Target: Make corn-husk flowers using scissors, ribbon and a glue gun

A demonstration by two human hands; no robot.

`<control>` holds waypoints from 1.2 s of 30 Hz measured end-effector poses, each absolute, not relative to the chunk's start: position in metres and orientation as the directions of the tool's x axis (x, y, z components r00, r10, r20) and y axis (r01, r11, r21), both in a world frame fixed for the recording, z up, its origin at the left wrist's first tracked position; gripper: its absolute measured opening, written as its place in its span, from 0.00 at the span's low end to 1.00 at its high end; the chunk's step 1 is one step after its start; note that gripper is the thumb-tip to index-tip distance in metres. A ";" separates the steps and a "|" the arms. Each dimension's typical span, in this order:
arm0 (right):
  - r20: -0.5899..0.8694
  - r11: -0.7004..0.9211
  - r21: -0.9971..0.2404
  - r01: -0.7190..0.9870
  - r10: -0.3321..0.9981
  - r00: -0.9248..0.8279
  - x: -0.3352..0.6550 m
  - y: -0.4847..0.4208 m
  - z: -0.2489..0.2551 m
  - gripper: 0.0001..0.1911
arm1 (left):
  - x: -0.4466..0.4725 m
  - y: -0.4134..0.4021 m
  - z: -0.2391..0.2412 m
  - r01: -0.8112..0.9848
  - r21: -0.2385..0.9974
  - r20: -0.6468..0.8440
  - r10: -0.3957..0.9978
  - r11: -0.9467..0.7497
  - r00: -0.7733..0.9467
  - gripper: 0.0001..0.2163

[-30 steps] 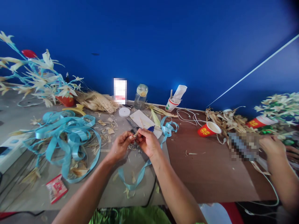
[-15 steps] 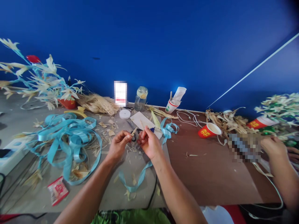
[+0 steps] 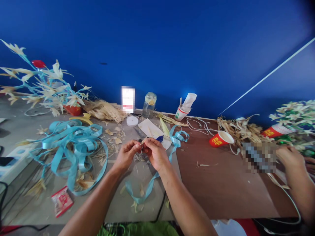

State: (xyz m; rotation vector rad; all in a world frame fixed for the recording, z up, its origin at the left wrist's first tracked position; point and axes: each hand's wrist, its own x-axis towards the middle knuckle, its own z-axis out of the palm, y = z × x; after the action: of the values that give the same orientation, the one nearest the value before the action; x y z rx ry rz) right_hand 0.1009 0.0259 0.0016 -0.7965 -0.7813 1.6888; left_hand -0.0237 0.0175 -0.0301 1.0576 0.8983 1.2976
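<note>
My left hand [image 3: 126, 154] and my right hand [image 3: 155, 152] meet above the grey table [image 3: 24, 124] near its middle. Both pinch a small strip of dried corn husk [image 3: 143, 141] between thumb and fingers. A light blue ribbon [image 3: 145, 188] trails from under my right hand toward the table's front edge. Husk scraps lie scattered below my hands. A white sheet [image 3: 152, 130] with a blue bit on it lies just behind them.
A large tangle of blue ribbon [image 3: 73, 144] lies left, husk flowers [image 3: 49, 88] behind it. A glass jar [image 3: 149, 105], paper cups [image 3: 221, 139] and white cables stand at the back. Another person's hand [image 3: 291, 159] works at the right on the brown table [image 3: 221, 183].
My hands parted slightly half a second ago and have come back together on the husk strip. The view has tilted a little downward.
</note>
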 end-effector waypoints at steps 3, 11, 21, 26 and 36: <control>-0.168 -0.239 -0.807 -0.540 0.969 -0.178 0.104 0.028 0.001 0.13 | -0.025 0.018 -0.029 -0.269 0.963 0.036 0.994 -0.007 0.104 0.12; -0.190 -0.233 -0.801 -0.552 0.972 -0.135 0.109 0.032 0.002 0.11 | -0.027 0.022 -0.029 -0.153 0.986 -0.041 0.991 0.061 0.129 0.10; -0.203 -0.231 -0.827 -0.513 0.973 -0.111 0.109 0.032 -0.001 0.05 | -0.026 0.022 -0.030 -0.219 0.973 -0.052 0.995 0.069 0.083 0.11; -0.118 -0.171 -0.900 -0.400 0.981 -0.156 0.100 0.025 -0.002 0.04 | -0.026 0.023 -0.032 -0.269 0.962 -0.032 0.999 0.042 0.042 0.10; -0.118 -0.119 -0.910 -0.397 0.993 -0.026 0.101 0.029 -0.007 0.07 | -0.024 0.022 -0.028 -0.214 0.977 -0.020 1.000 0.023 0.015 0.11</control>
State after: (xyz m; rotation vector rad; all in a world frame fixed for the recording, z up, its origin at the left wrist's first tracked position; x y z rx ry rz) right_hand 0.1013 0.0288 -0.0072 -0.9835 -0.8421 1.4635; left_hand -0.0243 0.0217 -0.0282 1.0391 1.0504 1.2788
